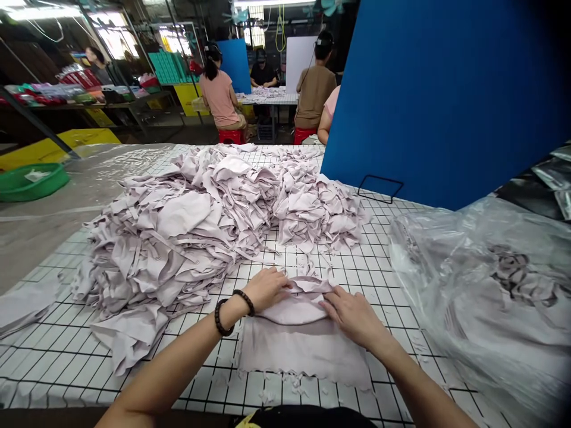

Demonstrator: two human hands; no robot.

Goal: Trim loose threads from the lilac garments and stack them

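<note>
A pale lilac-grey fabric piece (297, 309) lies before me, its far part lifted in a curved fold. My left hand (270, 289), with two dark bead bracelets on the wrist, closes its fingers on the fold's left end. My right hand (352, 313) pinches the right end between thumb and fingers. Beneath the fold, a flat fabric panel (306, 351) of the same colour spreads toward me, its near edge ragged. Beyond my hands rise a large heap of cut fabric pieces (178, 238) on the left and a smaller fabric heap (312, 208) on the right.
The table has a white cover with a black grid (205, 351), dotted with scraps. A clear plastic bag (491, 333) of fabric lies at right, below a tall blue board (437, 101). A green basket (33, 181) sits at far left. Several people work at tables behind.
</note>
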